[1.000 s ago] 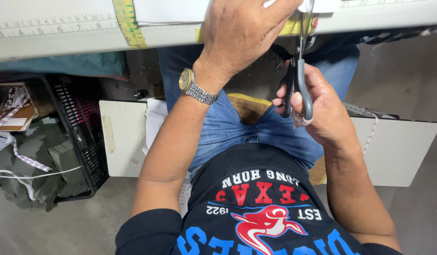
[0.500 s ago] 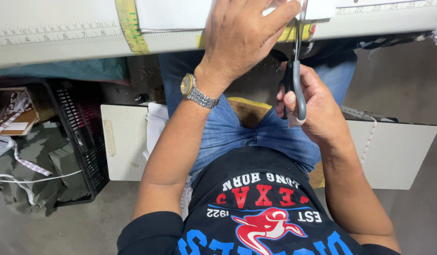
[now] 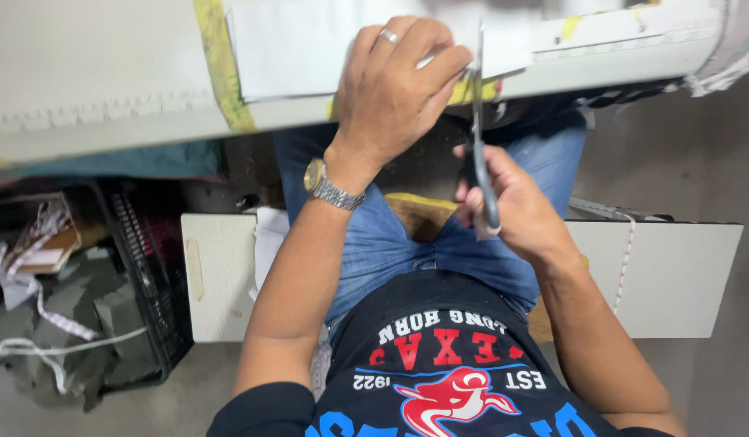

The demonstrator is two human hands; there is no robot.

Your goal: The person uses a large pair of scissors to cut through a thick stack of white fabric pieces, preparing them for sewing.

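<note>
Above the lap, left hand [image 3: 391, 89] pressing white paper [image 3: 294, 48] flat, right hand [image 3: 516, 206] clenched around scissors [image 3: 480, 137] just beside those fingertips [image 3: 455, 61].

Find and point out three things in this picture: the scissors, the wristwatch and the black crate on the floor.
scissors [image 3: 477, 121]: head view, on the blades, below the sheet's edge.
wristwatch [image 3: 316, 176]: head view, on the gold case at the left wrist.
black crate [image 3: 148, 267]: head view, on its right-hand mesh wall.
</note>
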